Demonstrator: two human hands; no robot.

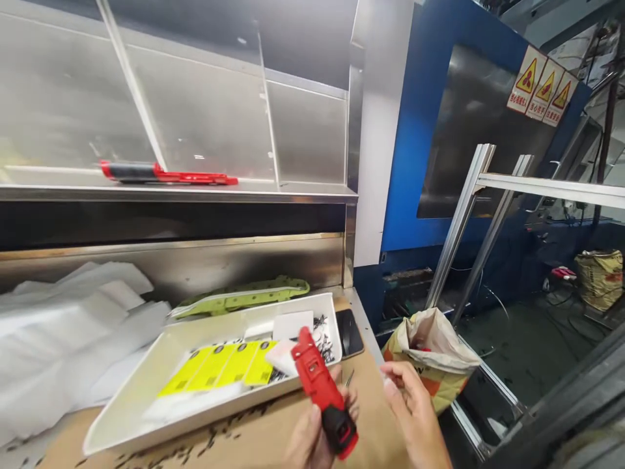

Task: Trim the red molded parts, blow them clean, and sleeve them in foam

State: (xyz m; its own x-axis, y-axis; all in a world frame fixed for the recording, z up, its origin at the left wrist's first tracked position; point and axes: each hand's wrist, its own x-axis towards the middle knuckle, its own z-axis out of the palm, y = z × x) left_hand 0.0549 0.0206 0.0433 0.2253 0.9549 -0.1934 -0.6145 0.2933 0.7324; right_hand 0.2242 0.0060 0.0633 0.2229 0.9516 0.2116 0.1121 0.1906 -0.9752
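Note:
My left hand is closed round a red and black plastic part, tilted with its black end toward me. A thin metal tip shows beside the fingers of this hand; what it belongs to is hidden. My right hand hangs to the right over the bench edge, thumb and forefinger drawn together in a pinch; anything between them is too small to make out. Just beyond the red part lies a white tray with yellow label cards, white pieces and small dark screws.
A dark phone lies right of the tray. White foam sheets are piled left, a green strip-like item behind. Another red and black part rests on the shelf. An open sack and metal frame stand right.

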